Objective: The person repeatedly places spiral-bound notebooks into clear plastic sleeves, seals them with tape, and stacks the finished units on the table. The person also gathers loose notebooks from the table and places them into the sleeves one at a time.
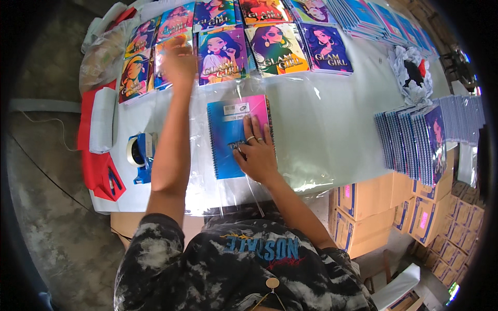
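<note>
A spiral notebook (pixel 220 150) with a blue and pink cover lies near the table's front edge, on a sheet of clear plastic film (pixel 306 150). My right hand (pixel 259 155) rests flat on it, fingers spread, rings on them. My left arm stretches forward to the rows of notebooks at the far side. There my left hand (pixel 179 65) is over a notebook with an illustrated cover (pixel 162 75); its fingers are blurred, so I cannot tell whether they grip it. Beside that stands another illustrated notebook pile (pixel 223 57) with a purple cover.
Left of my left forearm stands a blue tape dispenser (pixel 143 155). Pens (pixel 114 179) lie on red material at the left edge. Stacked notebooks (pixel 410 145) stand at the right, near crumpled plastic (pixel 412 75). Cardboard boxes (pixel 365 207) are piled below the table's right side.
</note>
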{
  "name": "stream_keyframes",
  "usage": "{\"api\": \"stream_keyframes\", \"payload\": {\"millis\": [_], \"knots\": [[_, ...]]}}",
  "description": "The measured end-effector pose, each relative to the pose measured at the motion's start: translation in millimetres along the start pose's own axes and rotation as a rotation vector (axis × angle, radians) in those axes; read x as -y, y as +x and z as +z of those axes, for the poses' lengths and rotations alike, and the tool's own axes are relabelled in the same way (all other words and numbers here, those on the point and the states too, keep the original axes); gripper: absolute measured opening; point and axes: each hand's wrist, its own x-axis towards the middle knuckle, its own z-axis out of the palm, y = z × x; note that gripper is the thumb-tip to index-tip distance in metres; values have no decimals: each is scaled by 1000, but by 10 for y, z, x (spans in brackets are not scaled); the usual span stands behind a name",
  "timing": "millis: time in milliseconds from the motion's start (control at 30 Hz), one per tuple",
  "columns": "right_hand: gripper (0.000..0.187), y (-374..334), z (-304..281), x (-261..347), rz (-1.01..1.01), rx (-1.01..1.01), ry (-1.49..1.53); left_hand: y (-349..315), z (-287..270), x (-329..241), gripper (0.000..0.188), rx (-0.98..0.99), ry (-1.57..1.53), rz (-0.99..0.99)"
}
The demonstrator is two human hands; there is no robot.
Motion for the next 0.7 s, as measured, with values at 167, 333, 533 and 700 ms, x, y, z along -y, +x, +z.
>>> {"api": "stream_keyframes", "payload": {"millis": [167, 333, 533, 700], "knots": [[27, 4, 18, -58, 22, -24, 19, -1105, -497, -259, 45, 419, 232, 276], [30, 6, -30, -91, -36, 76, 173, -2175, -435, -295, 64, 666, 697, 174], [27, 243, 48, -267, -214, 294, 285, -2117, -384, -400, 59, 706, 659, 184], [24, 358, -71, -343, -183, 498, 236, -2661, -658, -662, 88, 732, 661, 79]]}}
